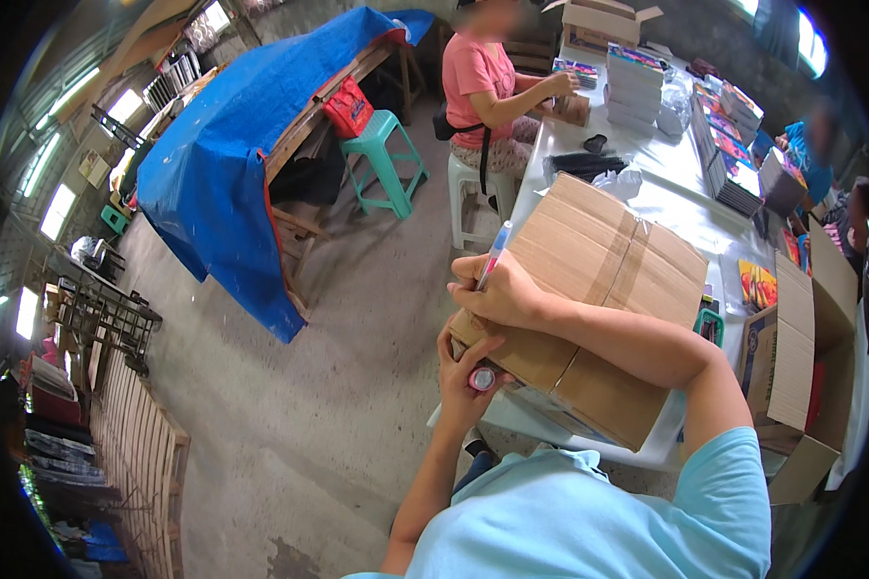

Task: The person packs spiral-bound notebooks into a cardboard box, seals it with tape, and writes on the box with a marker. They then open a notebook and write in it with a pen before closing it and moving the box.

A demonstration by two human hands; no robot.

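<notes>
A closed brown cardboard box (589, 227) with clear tape over its seam rests on the near end of the white table. My right hand (514, 292) lies on the box's left edge, fingers closed around a white and blue marker pen (496, 253) whose rear end points up. Its writing tip is hidden by the hand. Just below, my left hand (457, 372) is against the box's near left corner. Its fingers are closed on a small round pink-rimmed thing with a pale end (482, 378), whose kind I cannot make out.
Stacks of colourful booklets (634, 82) stand farther along the white table (661, 164). An open carton (780, 362) is at right, beside a green basket (711, 328). A person in pink (478, 82) sits at the far left side. Left stand a green stool (384, 145) and a blue tarp (251, 106).
</notes>
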